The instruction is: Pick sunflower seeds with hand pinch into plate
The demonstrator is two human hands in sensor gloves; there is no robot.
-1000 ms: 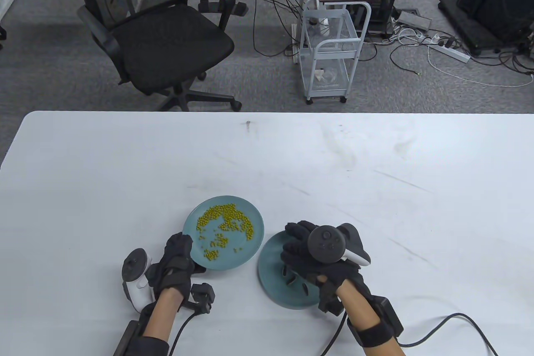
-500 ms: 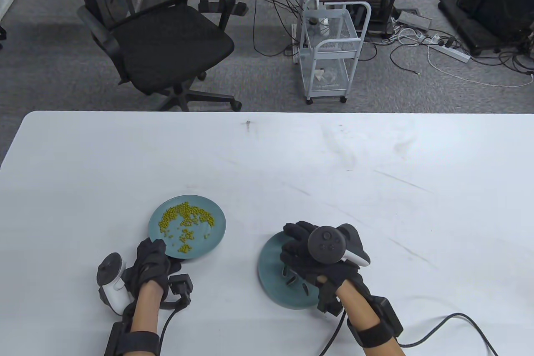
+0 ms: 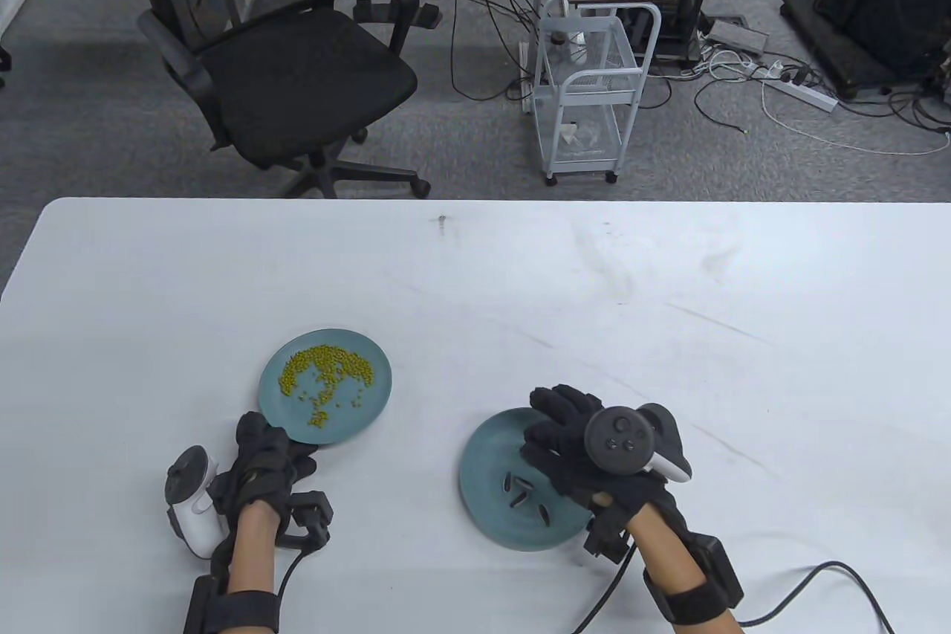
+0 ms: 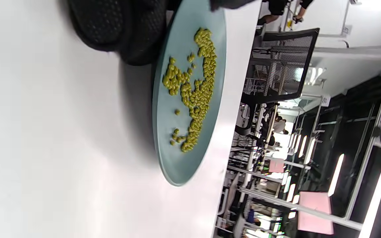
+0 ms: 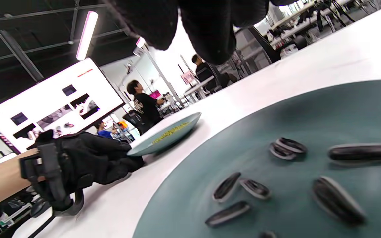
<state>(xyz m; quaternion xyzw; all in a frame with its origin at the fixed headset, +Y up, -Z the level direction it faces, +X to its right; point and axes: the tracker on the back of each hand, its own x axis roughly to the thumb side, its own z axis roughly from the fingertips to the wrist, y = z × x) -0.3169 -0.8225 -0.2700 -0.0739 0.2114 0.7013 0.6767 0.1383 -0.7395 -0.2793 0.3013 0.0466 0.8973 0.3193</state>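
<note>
Several black striped sunflower seeds (image 3: 524,491) lie in a dark teal plate (image 3: 483,474), seen close in the right wrist view (image 5: 289,145). My right hand (image 3: 557,415) hovers over that plate's right part, fingers (image 5: 207,33) spread and holding nothing. A lighter teal plate (image 3: 371,403) with many yellow-green beans (image 3: 327,370) sits to the left. My left hand (image 3: 286,441) grips its near rim; the left wrist view shows the fingers (image 4: 117,26) under the rim of this plate (image 4: 174,165). The right wrist view shows this hand (image 5: 84,158) at the plate (image 5: 164,134).
The white table (image 3: 669,337) stretches far and right of both plates. A black cable (image 3: 810,582) trails from my right wrist at the near edge. An office chair (image 3: 290,62) and a white trolley (image 3: 587,91) stand beyond the table.
My left hand has slid the bean plate left and a little farther away, apart from the seed plate. My right hand has shifted right, uncovering the seeds.
</note>
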